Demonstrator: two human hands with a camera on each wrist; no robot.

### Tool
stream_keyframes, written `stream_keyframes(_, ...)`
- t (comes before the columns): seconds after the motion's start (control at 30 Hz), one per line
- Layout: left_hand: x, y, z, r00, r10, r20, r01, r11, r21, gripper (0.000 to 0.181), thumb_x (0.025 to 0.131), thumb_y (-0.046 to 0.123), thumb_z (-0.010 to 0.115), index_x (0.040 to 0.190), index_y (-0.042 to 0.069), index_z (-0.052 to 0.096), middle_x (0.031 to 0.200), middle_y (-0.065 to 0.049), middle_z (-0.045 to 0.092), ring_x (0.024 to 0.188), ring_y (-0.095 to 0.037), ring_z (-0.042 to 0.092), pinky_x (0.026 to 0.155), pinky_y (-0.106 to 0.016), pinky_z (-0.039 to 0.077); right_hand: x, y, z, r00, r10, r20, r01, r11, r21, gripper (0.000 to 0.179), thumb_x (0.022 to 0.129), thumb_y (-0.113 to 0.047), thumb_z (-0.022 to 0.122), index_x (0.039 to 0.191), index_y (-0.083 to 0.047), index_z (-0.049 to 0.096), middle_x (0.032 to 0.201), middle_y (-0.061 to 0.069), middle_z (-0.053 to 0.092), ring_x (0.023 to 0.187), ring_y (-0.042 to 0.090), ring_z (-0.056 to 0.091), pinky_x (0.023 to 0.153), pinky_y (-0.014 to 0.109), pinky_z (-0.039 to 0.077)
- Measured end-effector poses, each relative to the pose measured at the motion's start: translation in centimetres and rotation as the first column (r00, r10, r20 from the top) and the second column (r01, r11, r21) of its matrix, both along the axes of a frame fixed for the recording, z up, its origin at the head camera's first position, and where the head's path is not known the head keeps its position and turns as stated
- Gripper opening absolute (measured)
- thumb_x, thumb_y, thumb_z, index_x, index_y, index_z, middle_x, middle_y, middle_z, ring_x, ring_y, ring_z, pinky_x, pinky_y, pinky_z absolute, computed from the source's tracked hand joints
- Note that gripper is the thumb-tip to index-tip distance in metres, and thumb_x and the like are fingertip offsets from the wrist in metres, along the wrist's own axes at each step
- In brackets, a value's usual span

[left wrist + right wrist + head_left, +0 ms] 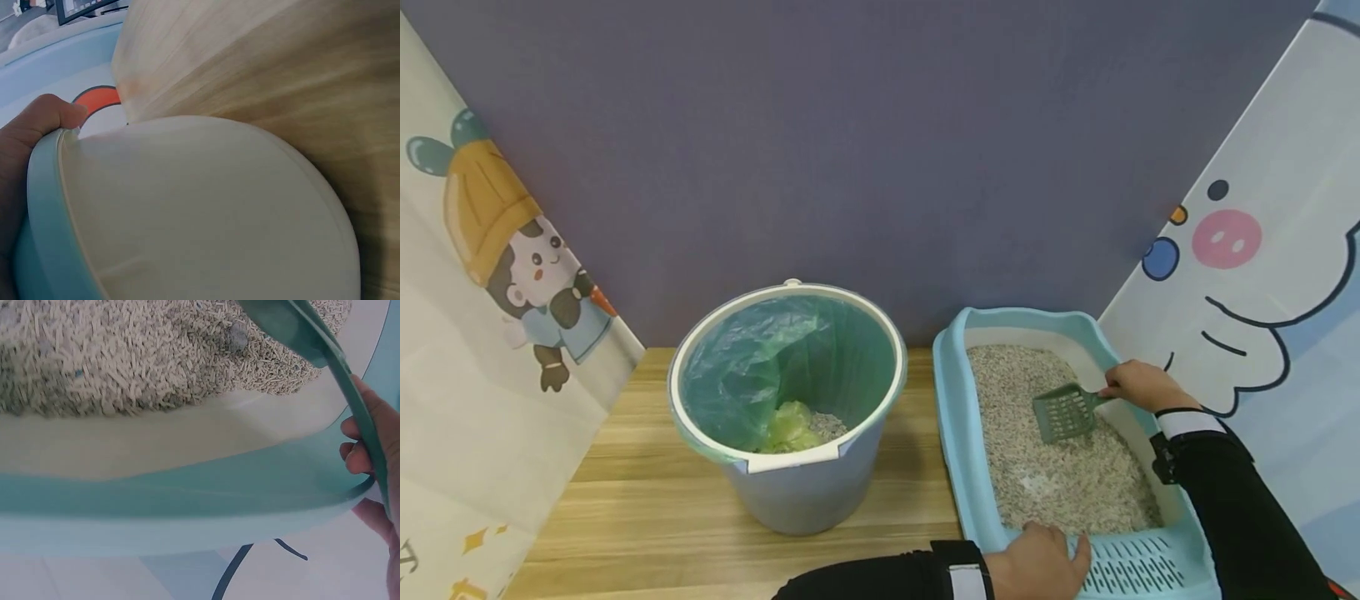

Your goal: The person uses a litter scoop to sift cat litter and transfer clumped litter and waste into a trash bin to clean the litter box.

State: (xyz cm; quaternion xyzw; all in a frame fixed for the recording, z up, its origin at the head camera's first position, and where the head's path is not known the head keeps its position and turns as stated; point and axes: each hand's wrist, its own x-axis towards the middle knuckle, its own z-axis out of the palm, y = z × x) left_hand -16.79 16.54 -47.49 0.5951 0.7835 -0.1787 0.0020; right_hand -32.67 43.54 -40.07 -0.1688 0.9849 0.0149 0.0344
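Note:
A light blue litter box (952,433) with a white inner wall holds pale pellet litter (1052,492). My right hand (1146,387) grips the handle of a dark green slotted litter scoop (1064,414), whose head is over the litter. In the right wrist view, fingers wrap the scoop's handle (356,403) above the box's side wall, and a grey clump (237,337) lies in the litter near the scoop. At the near end, my left hand (1037,562) holds the box's rim, its thumb (47,115) over the edge in the left wrist view.
Left of the box stands a grey bucket (805,492) with a white rim and a green bag liner (730,375). Inside it are a crumpled yellow-green bag (790,427) and some litter. Both stand on a wood-grain surface (625,500) against a dark wall (880,167).

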Motion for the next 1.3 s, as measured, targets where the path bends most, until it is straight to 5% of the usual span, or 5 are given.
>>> stream_keyframes(0.3,-0.4,-3.3,0.8,0.989,-0.131,-0.074,0.135,0.99,0.047,0.063,0.093,0.054,0.035,0.145,0.02,0.023,0.092,0.013,0.055,0.066,0.001,0.047,0.054,-0.015,0.03,1.2,1.2,-0.2,0.985,0.112,-0.13,-0.095,0.987,0.132,0.033,0.079,-0.027,0.067,0.057,-0.02,0.043,0.052,-0.01,0.035,0.049,0.005,0.029,0.059,0.029,0.027)
stream_keyframes(0.47,-1.1,-4.6,1.1,0.998,-0.055,-0.01,0.055,0.998,0.019,0.082,0.082,0.067,0.042,0.146,0.023,0.015,0.117,0.009,0.052,0.085,0.0,0.053,0.074,-0.015,0.041,2.1,1.8,-0.4,0.969,0.166,-0.183,-0.141,0.98,0.143,0.033,0.079,-0.026,0.067,0.057,-0.022,0.042,0.051,-0.011,0.034,0.048,0.003,0.028,0.06,0.029,0.027)
stream_keyframes(0.7,-2.1,-6.1,1.2,0.998,0.004,0.067,-0.005,1.0,0.011,0.096,0.073,0.075,0.045,0.147,0.025,0.011,0.132,0.006,0.044,0.112,-0.004,0.048,0.097,-0.02,0.036,3.0,1.5,-1.0,0.98,0.138,-0.146,-0.135,0.99,0.033,0.03,0.082,-0.02,0.064,0.059,-0.018,0.046,0.055,-0.008,0.034,0.049,0.001,0.029,0.051,0.021,0.027)
stream_keyframes(0.97,-2.9,-7.2,1.9,0.989,0.088,0.122,-0.088,0.996,-0.006,0.105,0.065,0.072,0.059,0.147,0.03,0.007,0.143,0.004,0.035,0.124,-0.009,0.041,0.103,-0.027,0.033,3.6,1.3,-1.1,0.961,0.168,-0.22,-0.153,0.985,0.084,0.035,0.082,-0.022,0.065,0.056,-0.021,0.041,0.05,-0.01,0.031,0.046,0.001,0.026,0.055,0.024,0.028)
stream_keyframes(1.3,-3.7,-8.5,1.8,0.986,0.12,0.119,-0.123,0.992,0.019,0.113,0.055,0.064,0.074,0.145,0.032,0.013,0.139,0.01,0.037,0.123,-0.007,0.042,0.099,-0.029,0.034,5.1,0.7,-2.0,0.993,0.009,-0.114,-0.014,0.999,-0.048,0.028,0.091,-0.028,0.054,0.066,-0.018,0.048,0.055,-0.008,0.037,0.048,0.001,0.035,0.049,0.022,0.033)
